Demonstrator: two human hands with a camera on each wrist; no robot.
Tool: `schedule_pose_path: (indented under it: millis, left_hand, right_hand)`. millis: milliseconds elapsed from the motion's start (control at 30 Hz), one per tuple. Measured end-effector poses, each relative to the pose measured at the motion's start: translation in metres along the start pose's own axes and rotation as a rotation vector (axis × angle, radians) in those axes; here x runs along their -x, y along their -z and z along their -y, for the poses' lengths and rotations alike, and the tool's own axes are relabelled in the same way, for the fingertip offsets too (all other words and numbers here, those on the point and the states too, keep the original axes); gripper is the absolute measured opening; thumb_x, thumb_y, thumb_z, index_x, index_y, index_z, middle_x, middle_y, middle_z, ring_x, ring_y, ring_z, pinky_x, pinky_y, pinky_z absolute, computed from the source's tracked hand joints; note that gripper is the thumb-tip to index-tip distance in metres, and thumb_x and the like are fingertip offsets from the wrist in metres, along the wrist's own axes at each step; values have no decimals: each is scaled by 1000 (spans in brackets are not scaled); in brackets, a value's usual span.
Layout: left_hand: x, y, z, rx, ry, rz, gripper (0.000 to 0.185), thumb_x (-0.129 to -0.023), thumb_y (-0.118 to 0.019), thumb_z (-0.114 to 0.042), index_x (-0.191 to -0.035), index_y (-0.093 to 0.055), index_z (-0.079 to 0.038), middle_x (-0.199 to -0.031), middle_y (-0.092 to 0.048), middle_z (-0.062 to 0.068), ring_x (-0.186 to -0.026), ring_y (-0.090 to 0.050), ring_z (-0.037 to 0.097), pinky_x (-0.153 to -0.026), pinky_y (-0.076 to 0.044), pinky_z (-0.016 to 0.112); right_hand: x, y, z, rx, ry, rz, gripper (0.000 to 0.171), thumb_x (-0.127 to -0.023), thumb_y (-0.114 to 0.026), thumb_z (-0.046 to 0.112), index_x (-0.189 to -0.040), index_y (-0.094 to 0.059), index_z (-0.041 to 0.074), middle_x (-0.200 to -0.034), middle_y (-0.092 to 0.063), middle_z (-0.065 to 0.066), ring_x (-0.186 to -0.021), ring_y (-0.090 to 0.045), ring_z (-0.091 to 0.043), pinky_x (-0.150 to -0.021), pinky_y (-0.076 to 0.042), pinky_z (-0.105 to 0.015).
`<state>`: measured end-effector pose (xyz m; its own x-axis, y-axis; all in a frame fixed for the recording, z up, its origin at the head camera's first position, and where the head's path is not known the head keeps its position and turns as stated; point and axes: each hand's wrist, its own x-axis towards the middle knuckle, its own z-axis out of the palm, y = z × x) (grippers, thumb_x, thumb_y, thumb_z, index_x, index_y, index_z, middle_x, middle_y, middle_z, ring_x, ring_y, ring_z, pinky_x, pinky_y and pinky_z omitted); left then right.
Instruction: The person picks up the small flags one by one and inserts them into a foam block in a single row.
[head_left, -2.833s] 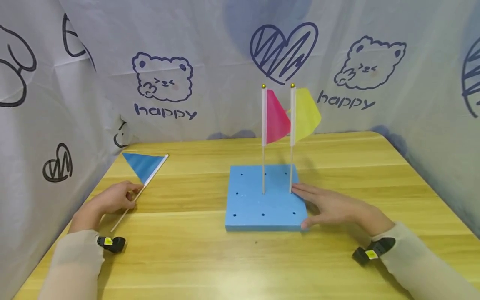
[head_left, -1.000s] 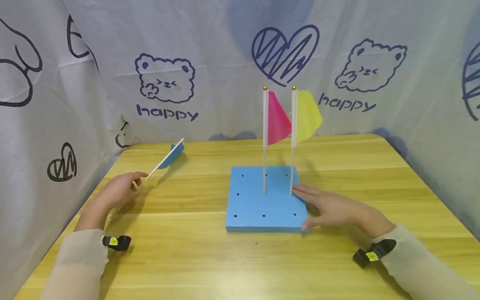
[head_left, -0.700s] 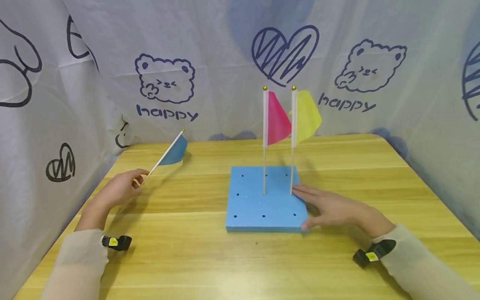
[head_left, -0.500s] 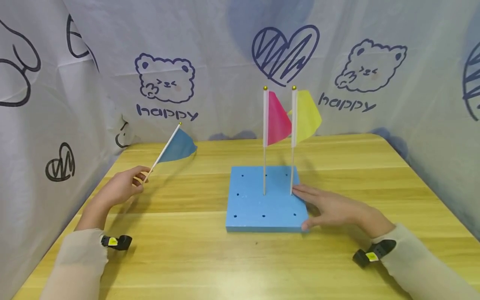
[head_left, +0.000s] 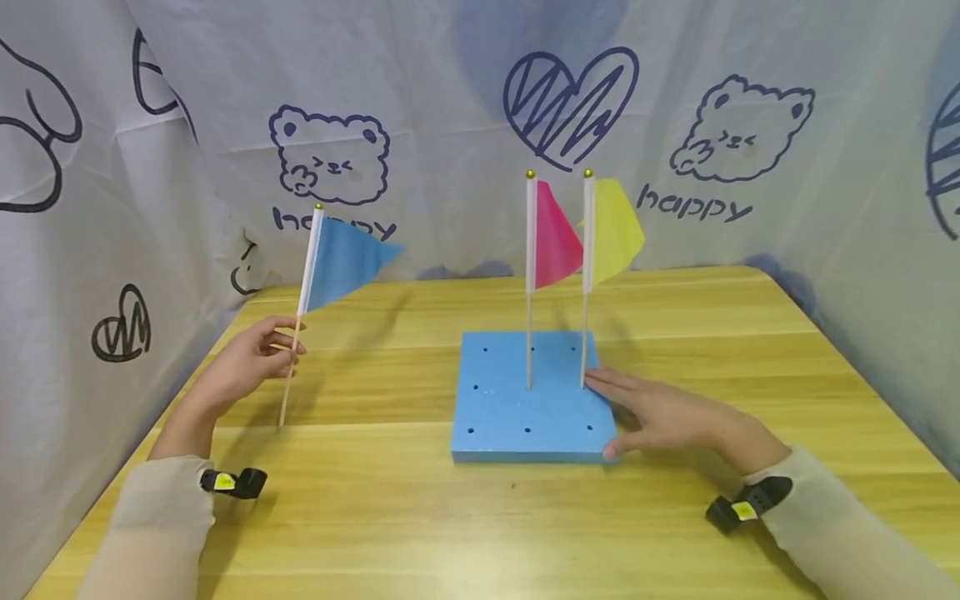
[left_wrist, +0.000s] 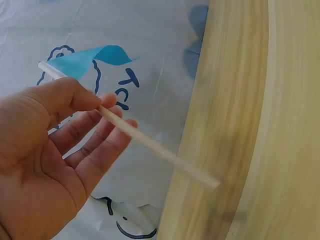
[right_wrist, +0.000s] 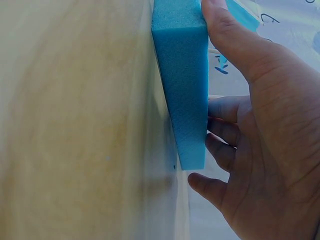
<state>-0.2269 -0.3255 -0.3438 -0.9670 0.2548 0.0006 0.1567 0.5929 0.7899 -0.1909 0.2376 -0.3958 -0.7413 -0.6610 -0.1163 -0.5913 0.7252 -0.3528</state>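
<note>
My left hand (head_left: 251,362) pinches the bare wooden stick of a small blue flag (head_left: 341,262), held nearly upright with a slight lean to the right. In the left wrist view thumb and index finger grip the stick (left_wrist: 160,155), whose lower end sticks out free. A light blue foam block (head_left: 498,412) with several small holes lies right of centre. Pink flag (head_left: 551,242) and yellow flag (head_left: 613,233) stand upright in it. My right hand (head_left: 671,410) rests along the block's right edge, fingers extended beside the yellow flag's stick and thumb at the near corner.
Everything is on a light wooden table (head_left: 420,525). A white cloth (head_left: 442,125) with drawn bears and hearts hangs behind and along both sides. Bare wood lies between the left hand and the block.
My left hand has lifted the blue flag off the table and turned it from lying to nearly upright, its cloth now spread to the right. The right hand and block have stayed put.
</note>
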Motion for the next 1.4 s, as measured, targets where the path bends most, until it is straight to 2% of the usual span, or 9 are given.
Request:
schedule_pose_path:
  millis: [267, 500, 733, 900, 1033, 1267, 1400]
  left_hand:
    - [-2, -3, -2, 113, 13, -43, 49, -104, -49, -13, -147, -30, 0, -124, -52, 28, -94, -64, 6, -86, -55, 36]
    - [-3, -8, -7, 122, 7, -60, 48, -103, -51, -16, -146, -33, -3, -124, -56, 26, -95, -65, 10, -86, -55, 36]
    - [-6, -15, -14, 191, -9, -89, 47, -103, -52, -13, -144, -32, 1, -124, -49, 26, -94, -65, 10, -86, -54, 42]
    - [-6, -20, -19, 170, -34, -116, 46, -103, -51, -13, -143, -33, 1, -117, -48, 24, -92, -65, 9, -84, -55, 38]
    - [-8, -22, -24, 146, -61, -122, 46, -103, -50, -13, -144, -33, 0, -117, -49, 26, -92, -65, 9, -85, -55, 37]
    - [-14, -31, -35, 123, -64, -94, 44, -102, -52, -12, -141, -36, 0, -116, -52, 25, -97, -62, 24, -81, -57, 29]
    - [-19, -37, -39, 127, -68, -78, 44, -102, -53, -12, -141, -36, 0, -115, -52, 24, -98, -61, 28, -81, -57, 29]
  right_hand:
    - [0, 1, 0, 3, 2, 3, 109, -78, -59, 75, -156, -21, 10, -162, -15, -9, -146, -18, -32, -112, -29, -50]
    - [1, 1, -1, 1, -2, 5, 109, -78, -59, 75, -156, -21, 10, -162, -15, -9, -146, -17, -32, -112, -29, -50]
    - [1, 1, -1, 2, 8, -4, 107, -79, -61, 72, -156, -22, 9, -162, -16, -9, -146, -19, -33, -111, -30, -52]
    - [1, 1, -3, 12, 21, -11, 105, -80, -61, 71, -156, -22, 8, -161, -17, -11, -145, -20, -34, -111, -30, -52]
    - [1, 2, -2, 5, 6, -9, 107, -79, -60, 73, -156, -22, 9, -162, -16, -10, -146, -19, -33, -111, -30, -52]
    - [2, 2, -2, -2, -2, 1, 109, -77, -59, 75, -156, -21, 10, -162, -15, -7, -147, -17, -31, -113, -28, -50]
    - [1, 1, -3, 5, -2, 2, 108, -78, -59, 75, -156, -21, 11, -162, -14, -7, -147, -17, -30, -113, -28, -49]
